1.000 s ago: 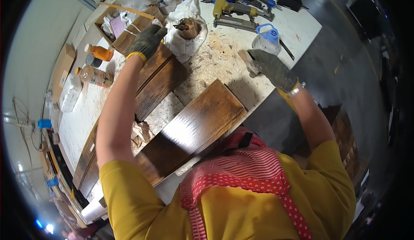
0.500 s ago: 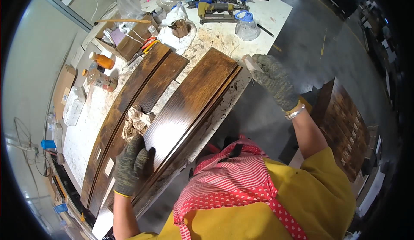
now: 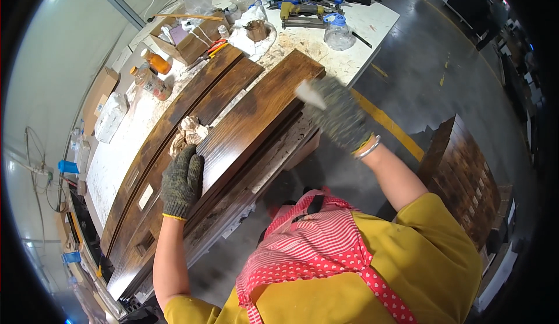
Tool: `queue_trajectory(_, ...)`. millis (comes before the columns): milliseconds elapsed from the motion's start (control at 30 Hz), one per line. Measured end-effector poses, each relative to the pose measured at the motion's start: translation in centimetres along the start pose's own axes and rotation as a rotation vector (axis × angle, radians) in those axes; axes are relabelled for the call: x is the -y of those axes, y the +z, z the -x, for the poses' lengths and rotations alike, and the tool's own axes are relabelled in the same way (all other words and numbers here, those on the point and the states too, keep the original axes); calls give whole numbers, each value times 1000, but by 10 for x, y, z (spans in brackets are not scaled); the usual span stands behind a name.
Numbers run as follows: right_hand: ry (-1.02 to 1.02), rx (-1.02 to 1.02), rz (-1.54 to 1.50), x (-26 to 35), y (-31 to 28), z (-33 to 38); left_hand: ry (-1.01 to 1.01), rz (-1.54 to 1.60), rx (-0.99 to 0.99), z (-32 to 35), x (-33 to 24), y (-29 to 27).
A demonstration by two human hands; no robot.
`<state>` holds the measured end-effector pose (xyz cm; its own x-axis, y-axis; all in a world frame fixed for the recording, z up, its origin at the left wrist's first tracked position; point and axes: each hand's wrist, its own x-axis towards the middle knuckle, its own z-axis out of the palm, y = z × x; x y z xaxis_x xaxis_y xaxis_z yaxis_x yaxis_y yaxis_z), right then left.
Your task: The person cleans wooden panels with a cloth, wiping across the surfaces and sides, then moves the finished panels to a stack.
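Note:
My left hand [image 3: 181, 181], in a dark knitted glove with a yellow cuff, rests on the left edge of a dark brown stained wooden board [image 3: 250, 114]. Its fingers are stretched out, just below a crumpled brown paper [image 3: 190, 133]. In my gloved right hand [image 3: 340, 114] is a whitish flat piece [image 3: 310, 95], held at the right edge of the same board near its far end; motion blurs it, and its kind cannot be made out. More brown boards [image 3: 215, 99] lie alongside to the left, with slots cut near their lower ends.
Behind the boards stand a brown cup [image 3: 256, 31] on a white cloth, a nail gun [image 3: 303, 14], a blue-capped clear jar [image 3: 338, 35] and a cardboard box [image 3: 192, 45]. Two orange-capped bottles [image 3: 152, 84] are at the left. Stacked brown wooden pieces [image 3: 460, 178] stand to my right.
My right hand has swung left with the whitish piece, from beyond the board's far end to its right edge. My left hand stays on the board; the whole view has shifted slightly.

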<state>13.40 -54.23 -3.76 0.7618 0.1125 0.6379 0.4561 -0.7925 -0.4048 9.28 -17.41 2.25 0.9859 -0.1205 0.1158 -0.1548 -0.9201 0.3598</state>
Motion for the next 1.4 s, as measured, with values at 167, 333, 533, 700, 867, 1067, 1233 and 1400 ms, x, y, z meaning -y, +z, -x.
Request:
queue_trajectory(167,-63,187,-49,101,27,32,41,198,-95,8,26,6)
queue_trajectory(333,24,-35,-117,98,26,22,-131,610,-210,64,104,-42)
queue_trajectory(533,44,-56,-49,156,52,39,-426,-37,-264,200,270,-145)
queue_trajectory(700,-195,238,-103,280,82,78,-740,-266,-73,290,365,-148)
queue_trajectory(867,-232,-4,-40,261,72,58,-563,-551,47,324,408,-142)
queue_trajectory(1067,-140,97,38,244,78,61,-456,-658,-48,324,434,-131)
queue_trajectory(1233,-258,251,-268,354,105,92,-413,-614,-113,322,427,-134)
queue_trajectory(1400,-240,132,-248,353,94,74,-265,-658,-319,327,433,-133)
